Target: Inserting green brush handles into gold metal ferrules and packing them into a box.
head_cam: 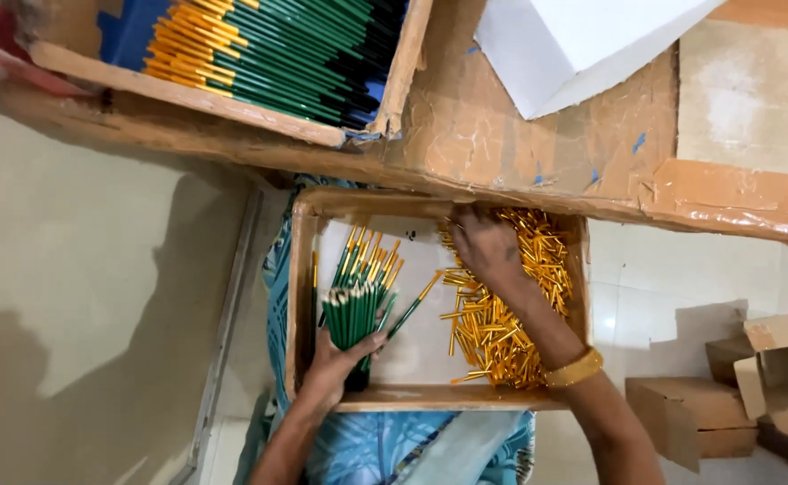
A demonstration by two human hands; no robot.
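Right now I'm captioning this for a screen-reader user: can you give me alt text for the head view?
Seen from above, a person's left hand grips a bundle of green pencils inside a shallow cardboard tray, while the right hand reaches into a pile of small gold caps in the same tray. A box of stacked green and yellow pencils sits above.

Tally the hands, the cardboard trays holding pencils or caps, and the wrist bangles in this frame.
Hands: 2, left hand gripping the green pencil bundle, right hand in the gold caps
Cardboard trays: 2, lap tray, upper tray
Gold bangle: 1
Total: 5
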